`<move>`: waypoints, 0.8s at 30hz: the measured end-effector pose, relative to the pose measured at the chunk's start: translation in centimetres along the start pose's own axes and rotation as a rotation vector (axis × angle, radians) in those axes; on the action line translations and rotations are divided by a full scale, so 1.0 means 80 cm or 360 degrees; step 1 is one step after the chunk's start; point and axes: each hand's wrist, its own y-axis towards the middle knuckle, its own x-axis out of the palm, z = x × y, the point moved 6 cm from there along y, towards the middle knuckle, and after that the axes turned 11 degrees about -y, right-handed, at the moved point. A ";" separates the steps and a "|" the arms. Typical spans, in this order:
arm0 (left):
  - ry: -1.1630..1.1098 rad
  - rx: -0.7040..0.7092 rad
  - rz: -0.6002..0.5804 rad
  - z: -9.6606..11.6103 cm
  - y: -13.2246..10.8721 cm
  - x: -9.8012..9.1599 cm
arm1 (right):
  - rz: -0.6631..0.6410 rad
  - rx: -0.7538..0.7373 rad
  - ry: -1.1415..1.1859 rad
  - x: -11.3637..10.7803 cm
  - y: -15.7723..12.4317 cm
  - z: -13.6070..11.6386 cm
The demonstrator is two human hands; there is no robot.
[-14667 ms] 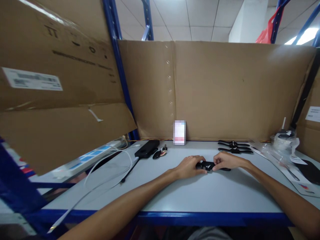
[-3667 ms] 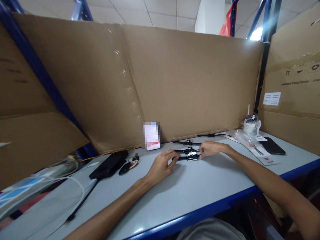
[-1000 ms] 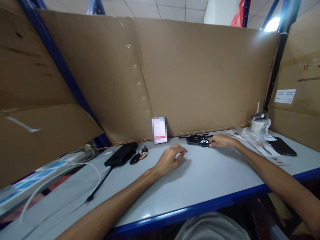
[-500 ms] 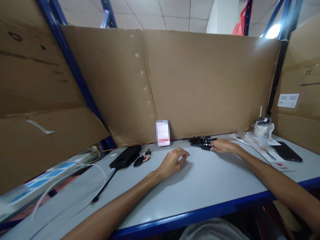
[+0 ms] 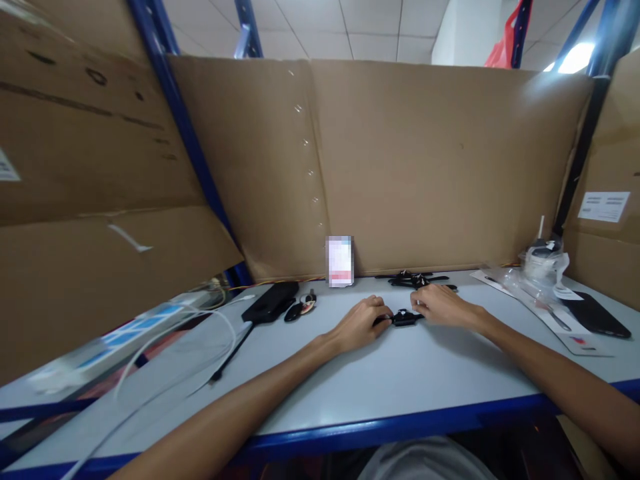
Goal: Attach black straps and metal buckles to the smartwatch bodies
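Note:
A small black strap-like part (image 5: 403, 318) lies on the grey table (image 5: 400, 387) between my two hands. My left hand (image 5: 363, 322) has its fingers curled round the part's left end. From the other side, my right hand (image 5: 436, 304) pinches the part's right end. Just behind the hands, by the cardboard wall, lies a bunch of similar black parts (image 5: 417, 279).
A blurred white card (image 5: 340, 261) leans on the cardboard wall. A black flat case (image 5: 271, 301), keys (image 5: 301, 307) and white cables (image 5: 200, 347) lie at left. At right are a plastic bag with a container (image 5: 543, 260), paper sheets and a black phone (image 5: 595, 315).
My right hand has drawn one black part from the bunch at the wall toward me. My left hand has moved right and closed on its other end. The view has swung left.

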 end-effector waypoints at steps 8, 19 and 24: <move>-0.0040 -0.0017 -0.0017 0.007 -0.001 -0.002 | 0.0199 -0.0015 0.0105 0.007 0.000 -0.033; -0.0360 -0.0049 0.0021 -0.009 0.003 0.004 | 0.0062 -0.0097 -0.0014 0.018 0.007 -0.012; -0.0717 -0.0153 0.0052 -0.028 0.008 0.010 | 0.0008 -0.0077 -0.0229 0.014 0.002 -0.026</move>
